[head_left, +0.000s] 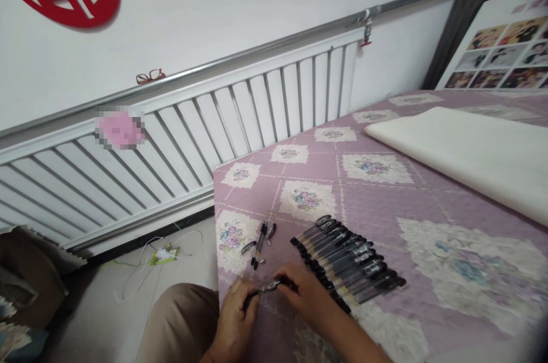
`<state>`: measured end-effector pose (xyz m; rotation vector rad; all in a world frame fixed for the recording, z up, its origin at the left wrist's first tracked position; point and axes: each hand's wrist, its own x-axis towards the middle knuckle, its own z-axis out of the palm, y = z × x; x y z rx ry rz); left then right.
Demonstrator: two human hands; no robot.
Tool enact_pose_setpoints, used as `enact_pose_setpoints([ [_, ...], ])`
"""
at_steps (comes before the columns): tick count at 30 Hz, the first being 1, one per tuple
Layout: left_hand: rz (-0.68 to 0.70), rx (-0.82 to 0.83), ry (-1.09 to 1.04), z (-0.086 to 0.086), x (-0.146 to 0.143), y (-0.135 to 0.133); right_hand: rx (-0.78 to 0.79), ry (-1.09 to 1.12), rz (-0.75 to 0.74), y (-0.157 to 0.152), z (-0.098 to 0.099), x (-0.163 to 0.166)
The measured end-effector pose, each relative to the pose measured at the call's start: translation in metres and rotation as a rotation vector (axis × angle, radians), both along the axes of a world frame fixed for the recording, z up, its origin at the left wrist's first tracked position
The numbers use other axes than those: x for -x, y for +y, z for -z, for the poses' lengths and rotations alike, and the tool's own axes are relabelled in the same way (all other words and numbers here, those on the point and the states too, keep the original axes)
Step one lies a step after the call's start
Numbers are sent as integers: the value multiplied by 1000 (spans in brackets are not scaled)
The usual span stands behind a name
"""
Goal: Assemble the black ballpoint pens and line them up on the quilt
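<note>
My left hand [236, 317] and my right hand [305, 294] meet over the near edge of a purple flowered bedspread [385, 209]. Together they grip one black pen [268, 287], the left pinching its dark end and the right closed round the other end. Just right of my right hand lies a neat row of several black pens [349, 263], side by side. A few loose pen parts [259, 240] lie a little beyond my hands.
A rolled white sheet [471, 152] lies across the bed at the right. A white radiator [192, 140] lines the wall, with red glasses [149, 76] on the pipe above. A photo board [505, 49] leans at far right. Cables [162, 254] lie on the floor.
</note>
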<state>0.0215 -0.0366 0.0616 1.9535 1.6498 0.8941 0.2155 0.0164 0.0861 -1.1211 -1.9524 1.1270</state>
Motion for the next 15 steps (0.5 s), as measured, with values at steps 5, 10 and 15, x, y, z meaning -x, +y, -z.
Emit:
enact_pose_setpoints([
  [5,1,4,-11,3,0,-1,-32,16,10,-3,5,1],
  [10,-6,-60,-51,1,-5,6,-62,79,135,-2,2,-9],
  [15,-33,-131,-30,-12,-26,31,-169,197,453,13,-2,-47],
])
